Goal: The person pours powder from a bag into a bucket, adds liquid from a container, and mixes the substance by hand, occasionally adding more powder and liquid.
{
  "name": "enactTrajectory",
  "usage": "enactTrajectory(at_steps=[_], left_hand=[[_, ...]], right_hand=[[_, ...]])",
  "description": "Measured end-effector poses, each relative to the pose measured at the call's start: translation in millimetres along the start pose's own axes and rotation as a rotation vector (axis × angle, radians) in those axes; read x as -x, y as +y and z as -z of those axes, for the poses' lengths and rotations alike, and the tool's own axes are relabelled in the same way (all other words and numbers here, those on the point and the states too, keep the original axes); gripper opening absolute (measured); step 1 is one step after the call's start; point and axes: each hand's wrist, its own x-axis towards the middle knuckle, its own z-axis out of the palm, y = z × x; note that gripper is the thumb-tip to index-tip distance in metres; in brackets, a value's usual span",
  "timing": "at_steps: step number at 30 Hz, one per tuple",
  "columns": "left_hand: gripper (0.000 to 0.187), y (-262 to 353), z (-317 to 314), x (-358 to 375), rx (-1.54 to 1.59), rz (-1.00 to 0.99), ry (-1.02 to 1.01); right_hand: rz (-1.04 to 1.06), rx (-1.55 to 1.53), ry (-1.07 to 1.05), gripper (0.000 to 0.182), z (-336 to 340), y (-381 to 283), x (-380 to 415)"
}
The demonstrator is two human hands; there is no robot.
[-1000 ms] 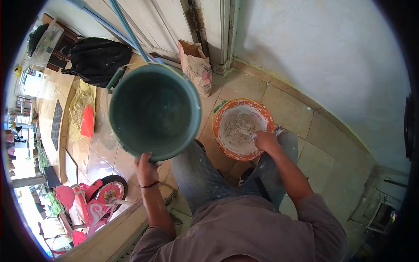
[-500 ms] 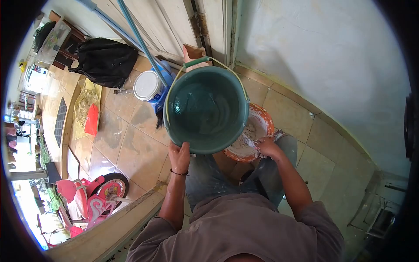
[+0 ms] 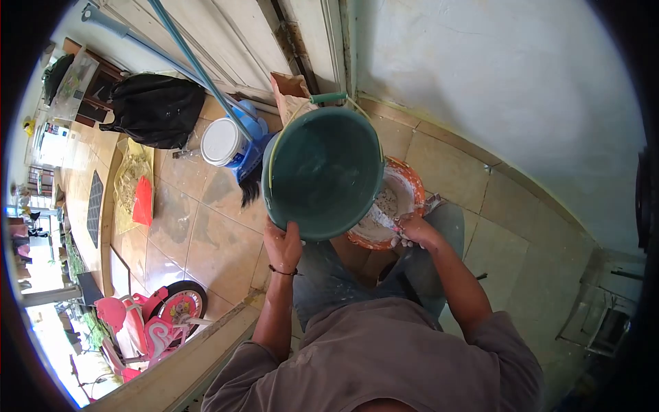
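My left hand (image 3: 283, 246) is closed on the near rim of a green bucket (image 3: 322, 178), thumb over the edge. The bucket is tilted, its mouth facing me, and it hides the left part of an orange basin (image 3: 418, 180). A pale, wet-looking paste (image 3: 396, 199) lies in that basin. Fingers curled, my right hand (image 3: 414, 230) is at the near right side of the basin, smeared with white. A whitish, paste-coated piece (image 3: 384, 218) extends from its fingers over the paste; I cannot tell what it is.
A white lidded pail (image 3: 221, 142) stands beside a blue broom head (image 3: 251, 168). Behind the bucket is a brown paper bag (image 3: 291, 96) by the door. A black cloth (image 3: 156, 110), a red sheet (image 3: 143, 201) and a pink children's bike (image 3: 154, 319) are to the left.
The green bucket has shifted slightly left and tilted more, its handle moving right, showing more of the basin. My right hand has moved slightly left at the basin.
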Motion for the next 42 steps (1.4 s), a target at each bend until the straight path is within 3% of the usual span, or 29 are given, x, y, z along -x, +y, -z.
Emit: enactTrajectory(at_steps=[2, 5, 9, 11, 14, 15, 17, 18, 23, 27, 29, 30, 32, 34, 36, 38, 42], left_hand=[[0.034, 0, 0, 2, -0.05, -0.032, 0.005], [0.037, -1, -3, 4, -0.104, -0.011, 0.013], [0.04, -9, -5, 3, -0.134, -0.066, 0.009], [0.041, -11, -7, 3, -0.138, -0.12, 0.008], [0.046, -6, -8, 4, -0.167, -0.128, 0.013], [0.048, 1, -8, 5, -0.185, -0.091, 0.003], [0.051, 8, -8, 7, -0.203, -0.054, -0.009], [0.054, 10, -9, 7, -0.209, -0.047, -0.017], [0.057, 6, -12, 7, -0.202, -0.023, -0.032], [0.059, 7, -16, 10, -0.252, -0.098, -0.008], [0.06, 11, -17, 12, -0.272, -0.116, -0.008], [0.062, 12, -18, 13, -0.274, -0.114, -0.019], [0.063, 14, -18, 15, -0.279, -0.109, -0.033], [0.064, 19, -19, 15, -0.341, 0.003, -0.079], [0.064, 21, -21, 17, -0.367, -0.044, -0.067], [0.064, 21, -22, 18, -0.395, -0.092, -0.054], [0.064, 18, -23, 18, -0.366, -0.099, -0.052]], right_hand=[[0.589, 0.653, 0.014, 0.018, 0, 28, -16], [0.46, 0.697, -0.025, 0.02, 1, 12, -11], [0.542, 0.809, -0.001, 0.02, -2, 17, -12], [0.234, 0.358, -0.017, 0.021, -2, -3, 1], [0.179, 0.393, -0.042, 0.022, -4, 2, -3], [0.179, 0.392, -0.042, 0.022, -3, 4, -4], [0.449, 0.666, -0.034, 0.023, 0, 10, -5], [0.449, 0.666, -0.033, 0.023, 0, 9, -4], [0.249, 0.355, -0.035, 0.023, -1, 4, -2], [0.175, 0.287, -0.064, 0.023, 3, -17, 7], [-0.071, 0.027, -0.048, 0.024, 6, -44, 23], [-0.072, 0.025, -0.047, 0.024, 6, -30, 16], [0.319, 0.39, -0.032, 0.022, 3, 9, -3], [0.313, 0.378, -0.026, 0.022, 2, 14, -5], [0.308, 0.366, -0.022, 0.021, 3, 10, -2], [0.022, 0.039, -0.049, 0.026, 5, -10, 7], [-0.022, 0.094, -0.111, 0.026, 9, -8, 4]])
